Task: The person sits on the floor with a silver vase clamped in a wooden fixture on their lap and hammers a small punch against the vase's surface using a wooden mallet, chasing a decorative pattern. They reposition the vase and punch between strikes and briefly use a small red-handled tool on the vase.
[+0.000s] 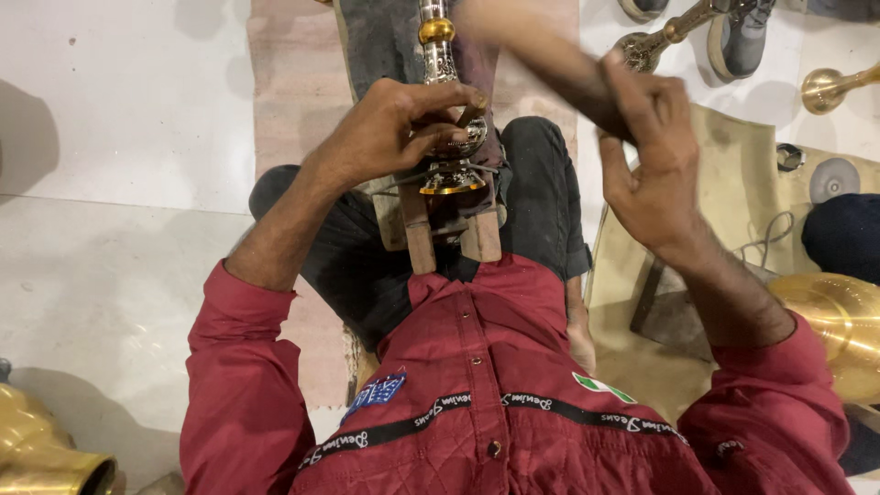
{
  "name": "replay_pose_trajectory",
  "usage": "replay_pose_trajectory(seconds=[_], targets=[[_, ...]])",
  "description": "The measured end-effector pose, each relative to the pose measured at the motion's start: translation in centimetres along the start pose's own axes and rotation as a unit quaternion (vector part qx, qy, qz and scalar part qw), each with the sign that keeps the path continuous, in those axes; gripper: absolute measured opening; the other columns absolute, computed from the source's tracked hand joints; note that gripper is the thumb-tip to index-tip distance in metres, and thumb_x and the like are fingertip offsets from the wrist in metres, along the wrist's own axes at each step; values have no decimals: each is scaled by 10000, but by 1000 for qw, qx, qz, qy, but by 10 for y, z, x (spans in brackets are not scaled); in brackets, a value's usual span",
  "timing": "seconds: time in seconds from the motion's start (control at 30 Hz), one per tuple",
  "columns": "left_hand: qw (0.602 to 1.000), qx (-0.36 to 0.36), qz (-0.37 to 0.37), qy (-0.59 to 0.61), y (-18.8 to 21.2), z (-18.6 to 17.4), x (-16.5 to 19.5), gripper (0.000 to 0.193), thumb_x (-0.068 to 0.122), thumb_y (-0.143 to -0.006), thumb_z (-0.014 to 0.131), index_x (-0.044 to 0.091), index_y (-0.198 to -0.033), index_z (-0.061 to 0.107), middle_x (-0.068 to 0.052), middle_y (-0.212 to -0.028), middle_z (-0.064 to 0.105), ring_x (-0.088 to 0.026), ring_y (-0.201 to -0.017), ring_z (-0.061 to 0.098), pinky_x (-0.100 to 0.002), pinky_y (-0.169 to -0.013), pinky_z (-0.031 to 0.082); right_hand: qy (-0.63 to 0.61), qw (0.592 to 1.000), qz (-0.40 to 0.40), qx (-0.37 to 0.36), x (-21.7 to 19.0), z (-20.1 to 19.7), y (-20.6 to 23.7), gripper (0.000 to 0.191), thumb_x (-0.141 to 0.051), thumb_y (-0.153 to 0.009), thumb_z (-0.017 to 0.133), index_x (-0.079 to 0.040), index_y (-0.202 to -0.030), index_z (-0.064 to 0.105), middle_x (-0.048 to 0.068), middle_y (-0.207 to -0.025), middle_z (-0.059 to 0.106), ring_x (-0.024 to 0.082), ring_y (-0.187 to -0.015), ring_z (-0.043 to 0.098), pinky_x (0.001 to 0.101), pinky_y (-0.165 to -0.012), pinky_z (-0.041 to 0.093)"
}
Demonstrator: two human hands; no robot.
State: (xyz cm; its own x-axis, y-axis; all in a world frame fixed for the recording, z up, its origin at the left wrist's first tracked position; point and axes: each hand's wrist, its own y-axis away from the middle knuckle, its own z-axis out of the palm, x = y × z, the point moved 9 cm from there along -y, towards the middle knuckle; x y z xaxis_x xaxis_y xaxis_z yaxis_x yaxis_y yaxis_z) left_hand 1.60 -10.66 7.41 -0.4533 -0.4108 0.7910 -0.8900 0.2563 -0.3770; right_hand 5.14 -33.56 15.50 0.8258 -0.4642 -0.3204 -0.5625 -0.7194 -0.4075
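Two hands — left hand (394, 128) pinching a punch (467, 116) on the ornate metal stem (442, 64), right hand (646, 151) gripping a wooden mallet (541, 55).

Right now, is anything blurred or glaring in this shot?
In the head view, the wooden stick in the right hand is smeared by motion blur; the left hand and ornate metal piece are sharp; the brass vessel shows bright glare.

The person wears a dark red quilted shirt (495, 385) with buttons down the front, its long sleeves pushed up to the forearms. A black band with pale lettering crosses the chest, beside a small blue patch and a small green, white and red badge. The trousers (541, 192) are dark grey.
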Motion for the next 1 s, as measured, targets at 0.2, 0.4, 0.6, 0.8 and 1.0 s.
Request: replay_pose_trajectory(seconds=[0.2,0.4,0.6,0.8,1.0], targets=[[1000,-10,-17,10,2,-1,-3,383,65,-968,770,110,-1334,665,-107,-1054,796,-194,-948,799,-331,-856,668,159,986,-39,10,-11,-2,-8,652,54,-1015,705,-179,-1597,529,120,-1284,592,297,-1117,593,456,-943,505],[999,9,-22,31,7,-2,-5,350,45,-994,753,110,-1326,665,-104,-1070,794,-191,-977,804,-325,-872,679,235,969,-80,0,-25,-3,-13,669,91,-892,708,-164,-1493,564,120,-1140,612,281,-963,585,471,-826,489],[999,-13,-29,12,8,2,-15,304,30,-996,746,119,-1282,690,-89,-1070,805,-187,-953,810,-337,-872,684,22,999,-27,-32,-10,0,-12,641,120,-1019,640,-173,-1576,517,166,-1294,580,293,-1213,596,386,-1027,531],[999,24,-3,36,11,1,-11,383,16,-978,729,93,-1347,657,-126,-1098,782,-210,-1008,788,-344,-916,681,-123,992,-21,4,-12,-5,-15,650,106,-980,581,-105,-1572,413,171,-1273,524,302,-1233,562,420,-1044,498],[999,25,14,35,12,2,-17,385,11,-984,724,64,-1356,639,-142,-1114,779,-212,-1021,783,-336,-909,681,-164,985,50,-13,-2,-5,-21,631,37,-1024,625,-120,-1591,396,142,-1250,522,251,-1105,561,364,-934,478]])
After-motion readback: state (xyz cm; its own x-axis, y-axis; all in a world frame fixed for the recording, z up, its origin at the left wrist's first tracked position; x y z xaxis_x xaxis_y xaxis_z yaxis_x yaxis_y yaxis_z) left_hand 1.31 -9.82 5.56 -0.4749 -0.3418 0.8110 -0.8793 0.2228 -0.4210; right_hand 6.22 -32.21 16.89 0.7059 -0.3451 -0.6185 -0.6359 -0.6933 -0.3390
